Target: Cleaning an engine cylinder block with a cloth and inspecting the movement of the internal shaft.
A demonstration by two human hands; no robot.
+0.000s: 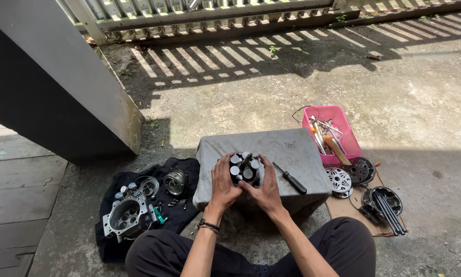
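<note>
- Two hands hold one metal part between them: the left hand (pixel 223 180) has its fingers curled against the left side, and the right hand (pixel 263 188) presses its fingers on the right side and the front.
- This metal clutch part (pixel 244 167) is dark and round with several silver posts on top; it rests on the middle of the cloth-covered block (pixel 287 149), near its front edge.
- On the left wrist sits a dark beaded bracelet (pixel 209 225).
- Just to the right of the right hand, a black-handled screwdriver (pixel 291 179) lies slanted on the block, toward the right front corner.
- Beside the right edge of the block, on the ground, a pink plastic basket (pixel 343 128) holds tools.
- In front of the basket, round metal plates (pixel 349 175) and a dark round housing with long bolts (pixel 383 203) lie on a piece of brown cardboard (pixel 343 208).
- Left of the block, a black cloth (pixel 138 177) is spread on the concrete floor (pixel 394 92); it carries a silver engine cover (pixel 128 215) and a round metal part (pixel 175 181).
</note>
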